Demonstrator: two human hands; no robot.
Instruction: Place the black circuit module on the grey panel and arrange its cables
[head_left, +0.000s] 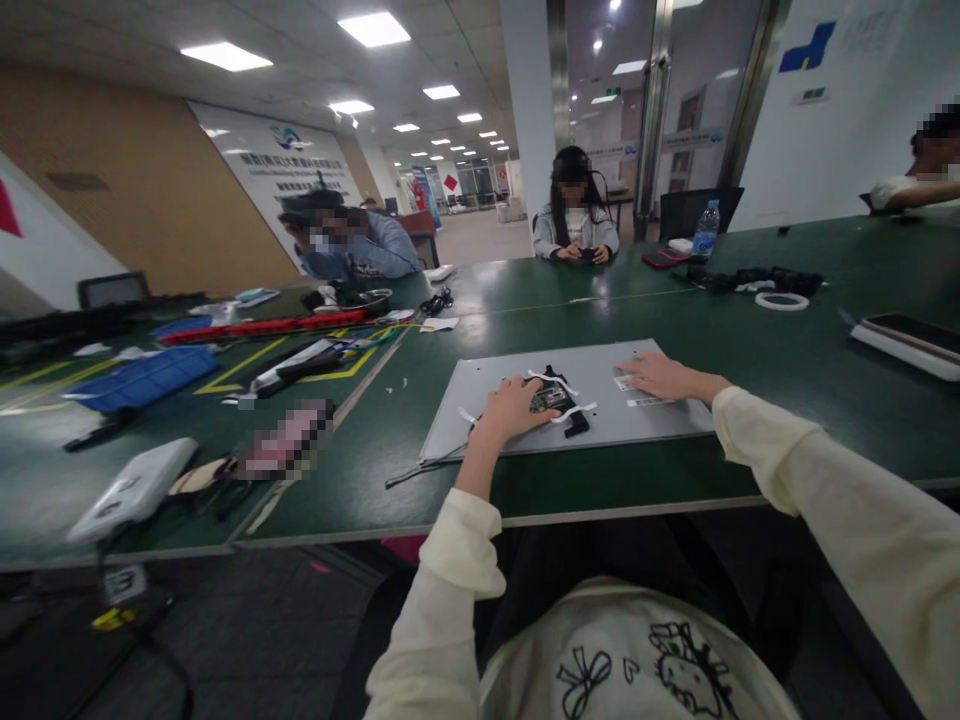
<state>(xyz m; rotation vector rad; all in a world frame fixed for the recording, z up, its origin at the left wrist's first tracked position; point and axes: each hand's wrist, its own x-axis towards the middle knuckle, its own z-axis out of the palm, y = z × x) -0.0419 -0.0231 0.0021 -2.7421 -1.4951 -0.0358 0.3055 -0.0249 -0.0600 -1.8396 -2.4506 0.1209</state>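
Observation:
A flat grey metal panel (pixel 600 420) lies on the dark green table in front of me. Near its middle sits a small black circuit part (pixel 553 397) with white tape strips or wires (pixel 574 410) across it. My left hand (pixel 510 408) rests on the panel with fingers curled, its fingertips touching the left side of the black part. My right hand (pixel 660 377) lies flat on the panel to the right, fingers stretched out toward a small white label (pixel 625 383). Neither hand lifts anything.
A thin black tool or cable (pixel 420 470) lies at the panel's left corner. The left table holds a blue tray (pixel 146 380), a red bar (pixel 262 326) and a white device (pixel 131 490). A tape roll (pixel 781 300), a water bottle (pixel 705 230) and other seated people are farther off.

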